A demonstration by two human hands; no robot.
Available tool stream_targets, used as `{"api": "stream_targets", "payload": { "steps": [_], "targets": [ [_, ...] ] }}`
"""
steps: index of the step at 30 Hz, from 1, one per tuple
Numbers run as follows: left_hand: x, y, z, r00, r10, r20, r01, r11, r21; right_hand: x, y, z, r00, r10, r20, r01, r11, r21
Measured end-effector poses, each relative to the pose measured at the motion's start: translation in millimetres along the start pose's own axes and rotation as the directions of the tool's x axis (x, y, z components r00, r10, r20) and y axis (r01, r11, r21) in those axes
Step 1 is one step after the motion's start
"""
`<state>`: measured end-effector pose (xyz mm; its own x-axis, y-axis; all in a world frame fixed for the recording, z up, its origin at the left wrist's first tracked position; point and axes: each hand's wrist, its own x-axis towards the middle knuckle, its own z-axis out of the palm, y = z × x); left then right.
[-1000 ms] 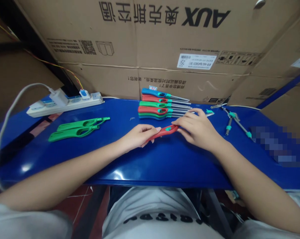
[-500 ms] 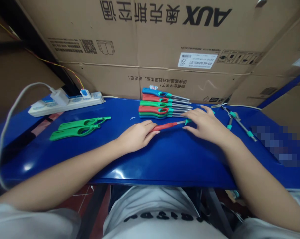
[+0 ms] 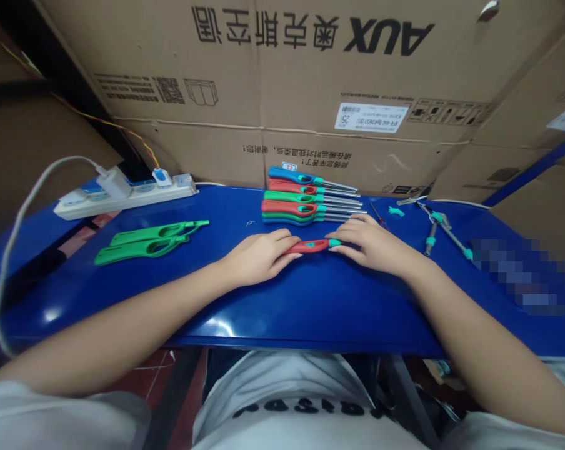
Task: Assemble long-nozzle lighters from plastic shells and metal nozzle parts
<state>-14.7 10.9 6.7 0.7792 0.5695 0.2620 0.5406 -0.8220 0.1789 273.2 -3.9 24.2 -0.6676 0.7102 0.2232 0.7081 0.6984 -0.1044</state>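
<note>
A red lighter body [image 3: 309, 246] with a teal trigger lies on the blue table [image 3: 282, 300] between my hands. My left hand [image 3: 259, 256] grips its left end, fingers curled over it. My right hand [image 3: 374, 242] closes its fingertips on the teal right end. Just behind them sits a stack of finished long-nosed lighters [image 3: 305, 197] in blue, red and green, with metal tubes pointing right.
Two green lighter shells [image 3: 149, 240] lie at the left. A white power strip [image 3: 123, 194] with plugs sits at the back left. Metal tubes with teal parts [image 3: 439, 228] lie at the right. Large cardboard boxes [image 3: 310, 75] wall the back.
My right hand went back toward the stack and loose parts, then returned to the red lighter. The red piece has turned from edge-on to showing its teal trigger. My left hand stayed put.
</note>
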Motion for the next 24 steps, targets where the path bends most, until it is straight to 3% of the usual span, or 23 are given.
{"api": "stream_targets", "payload": {
  "steps": [3, 10, 16, 24],
  "targets": [
    [-1, 0, 0.9, 0.998, 0.003, -0.070, -0.008, 0.997, -0.075, 1, -1, -2, 0.998, -0.052, -0.046, 0.052, 0.999, -0.013],
    [-5, 6, 0.3, 0.974, -0.014, -0.224, -0.042, 0.969, -0.243, 2, -13, 2, 0.962, -0.220, -0.164, 0.183, 0.960, -0.212],
    [-7, 12, -0.1, 0.970, -0.013, -0.245, -0.048, 0.969, -0.241, 2, -13, 10, 0.924, -0.309, -0.224, 0.229, 0.919, -0.321],
    [-10, 15, 2.6, 0.967, 0.013, -0.254, -0.063, 0.980, -0.191, 2, -15, 12, 0.919, -0.318, -0.234, 0.232, 0.915, -0.330]
  ]
}}
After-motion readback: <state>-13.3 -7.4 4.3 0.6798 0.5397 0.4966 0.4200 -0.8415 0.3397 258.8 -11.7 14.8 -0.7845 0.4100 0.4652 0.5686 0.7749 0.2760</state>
